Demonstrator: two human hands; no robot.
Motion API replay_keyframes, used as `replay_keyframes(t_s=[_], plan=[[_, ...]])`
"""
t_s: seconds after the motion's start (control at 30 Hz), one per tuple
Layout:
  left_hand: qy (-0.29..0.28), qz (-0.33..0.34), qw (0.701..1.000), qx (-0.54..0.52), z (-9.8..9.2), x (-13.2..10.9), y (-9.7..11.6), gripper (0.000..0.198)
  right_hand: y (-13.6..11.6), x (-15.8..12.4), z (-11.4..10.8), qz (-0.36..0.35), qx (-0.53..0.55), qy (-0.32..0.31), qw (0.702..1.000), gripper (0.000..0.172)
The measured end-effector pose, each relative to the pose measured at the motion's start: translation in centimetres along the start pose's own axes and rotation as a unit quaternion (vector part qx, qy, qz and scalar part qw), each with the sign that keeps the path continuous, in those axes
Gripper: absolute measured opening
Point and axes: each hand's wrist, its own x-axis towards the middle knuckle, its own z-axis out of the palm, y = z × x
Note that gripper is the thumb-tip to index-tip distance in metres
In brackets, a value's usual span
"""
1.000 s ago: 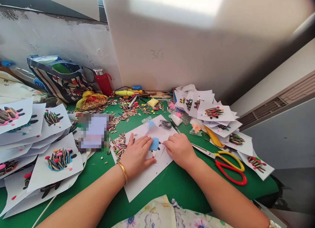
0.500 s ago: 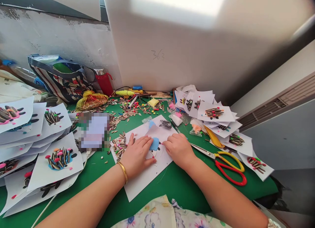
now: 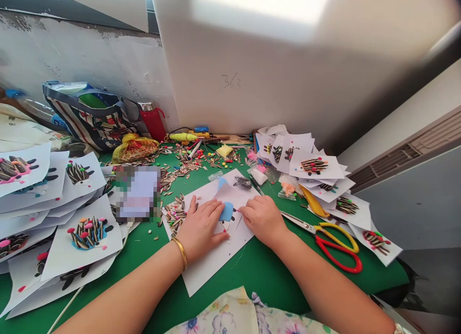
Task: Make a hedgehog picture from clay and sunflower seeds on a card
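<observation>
A white sheet of paper [image 3: 212, 262] lies on the green table [image 3: 259, 271] in front of me. On it sits a small blue cut-out shape [image 3: 226, 211]. My left hand [image 3: 200, 226] lies flat on the sheet with its fingers stretched out, the fingertips touching the blue shape's left edge. My right hand [image 3: 262, 218] rests just right of the shape with its fingers curled and pressed down by the shape's edge. What, if anything, the right fingers pinch is hidden. A gold bangle [image 3: 180, 253] circles my left wrist.
Red and yellow scissors [image 3: 331, 242] lie right of my right hand. Sunflower seeds [image 3: 180, 168] and small coloured beads are scattered behind the sheet. Stacks of finished seed pictures lie at left [image 3: 86, 233] and back right [image 3: 317, 168]. A striped bag [image 3: 90, 115] and red flask [image 3: 153, 120] stand by the wall.
</observation>
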Motion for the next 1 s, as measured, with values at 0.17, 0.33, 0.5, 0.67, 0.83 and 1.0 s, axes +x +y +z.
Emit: replay_keyframes(t_s=[0.17,0.33,0.5,0.67,0.83,1.0], plan=[[0.001,0.001,1.0,0.004,0.1,0.0,0.0,0.066,0.0,0.1,0.1,-0.001,-0.009,0.013,1.0,0.019],[-0.001,-0.002,1.0,0.008,0.1,0.1,0.0,0.066,0.0,-0.3,-0.5,-0.01,0.024,0.038,0.999,0.014],[-0.003,-0.003,1.0,0.008,0.1,0.0,0.0,0.067,-0.7,-0.6,-1.0,-0.032,0.06,0.032,0.997,0.014],[0.006,0.002,1.0,0.008,0.1,0.0,0.0,0.067,-1.0,-0.6,-0.9,-0.046,0.065,0.021,0.997,0.014],[0.008,0.004,1.0,0.006,0.2,-0.1,0.0,0.065,-1.0,-0.7,-0.7,-0.05,0.059,0.005,0.997,0.013],[0.012,0.005,1.0,0.005,0.1,0.0,0.0,0.064,-1.0,-0.6,-0.8,-0.049,0.061,0.0,0.997,0.012]])
